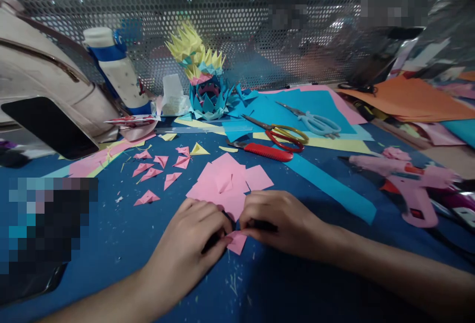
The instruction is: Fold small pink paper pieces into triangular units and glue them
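1. The left hand is curled, with its thumb and fingers pinching the left edge of a small pink square piece of paper.
2. The right hand is curled too, and its fingertips pinch the same paper near its top right side.
3. So the small paper is between the two hands, just above the blue table.
4. Just past both hands lies a flat pile of pink paper squares, with a pink folded paper triangle on top.
5. Past the left hand, more little pink folded paper pieces are spread out.
6. Past the right hand is a long blue paper strip.
7. Well to the right hand's right lies a pink plastic glue gun.
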`<action>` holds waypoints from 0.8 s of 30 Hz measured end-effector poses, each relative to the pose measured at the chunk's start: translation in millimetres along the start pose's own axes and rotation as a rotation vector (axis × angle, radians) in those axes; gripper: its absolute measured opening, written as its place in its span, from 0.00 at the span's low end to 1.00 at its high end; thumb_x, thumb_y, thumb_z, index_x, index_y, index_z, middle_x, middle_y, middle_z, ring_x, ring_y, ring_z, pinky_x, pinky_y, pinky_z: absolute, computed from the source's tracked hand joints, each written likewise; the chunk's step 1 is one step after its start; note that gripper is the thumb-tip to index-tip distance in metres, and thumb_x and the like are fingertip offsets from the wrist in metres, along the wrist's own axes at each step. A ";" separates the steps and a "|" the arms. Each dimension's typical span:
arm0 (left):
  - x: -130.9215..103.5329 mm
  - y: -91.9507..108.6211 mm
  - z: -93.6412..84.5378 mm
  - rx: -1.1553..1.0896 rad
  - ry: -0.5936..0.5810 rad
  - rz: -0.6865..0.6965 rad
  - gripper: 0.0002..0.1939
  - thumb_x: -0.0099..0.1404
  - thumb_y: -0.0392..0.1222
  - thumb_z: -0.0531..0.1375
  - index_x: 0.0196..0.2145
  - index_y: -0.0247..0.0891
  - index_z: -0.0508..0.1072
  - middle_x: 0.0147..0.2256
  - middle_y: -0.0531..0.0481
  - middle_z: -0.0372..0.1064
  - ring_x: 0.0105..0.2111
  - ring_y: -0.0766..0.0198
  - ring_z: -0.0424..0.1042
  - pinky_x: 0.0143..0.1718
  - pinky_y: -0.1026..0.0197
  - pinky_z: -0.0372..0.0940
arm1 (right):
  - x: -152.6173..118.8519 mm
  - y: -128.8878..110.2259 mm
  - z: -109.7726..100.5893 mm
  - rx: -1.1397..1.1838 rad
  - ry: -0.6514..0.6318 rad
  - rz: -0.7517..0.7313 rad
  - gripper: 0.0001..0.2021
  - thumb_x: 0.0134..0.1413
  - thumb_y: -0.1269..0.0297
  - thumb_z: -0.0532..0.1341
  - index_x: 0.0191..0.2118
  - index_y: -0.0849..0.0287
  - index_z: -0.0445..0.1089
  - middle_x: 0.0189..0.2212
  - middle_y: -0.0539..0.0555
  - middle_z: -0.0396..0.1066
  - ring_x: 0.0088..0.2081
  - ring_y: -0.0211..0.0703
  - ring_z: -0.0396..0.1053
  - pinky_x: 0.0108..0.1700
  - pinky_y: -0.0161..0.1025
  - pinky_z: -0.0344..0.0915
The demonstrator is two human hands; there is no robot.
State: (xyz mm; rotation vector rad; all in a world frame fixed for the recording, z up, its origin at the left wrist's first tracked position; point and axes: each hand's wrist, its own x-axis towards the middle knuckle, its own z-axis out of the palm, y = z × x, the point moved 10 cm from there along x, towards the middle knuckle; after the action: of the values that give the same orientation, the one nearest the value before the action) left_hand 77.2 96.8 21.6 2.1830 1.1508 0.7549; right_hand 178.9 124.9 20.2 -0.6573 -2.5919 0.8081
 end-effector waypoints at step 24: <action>-10.7 40.2 -15.7 0.211 0.150 0.348 0.16 0.81 0.36 0.50 0.41 0.40 0.76 0.36 0.54 0.78 0.35 0.63 0.70 0.41 0.56 0.52 | -15.1 -33.6 -3.1 -0.283 0.077 -0.310 0.16 0.76 0.63 0.46 0.42 0.57 0.69 0.34 0.49 0.71 0.34 0.39 0.63 0.38 0.39 0.58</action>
State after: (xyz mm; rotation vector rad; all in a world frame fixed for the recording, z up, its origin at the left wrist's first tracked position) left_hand 83.0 71.7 57.8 2.5813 0.9673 0.9956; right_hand 182.0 93.8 40.0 -0.3365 -2.6672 0.3173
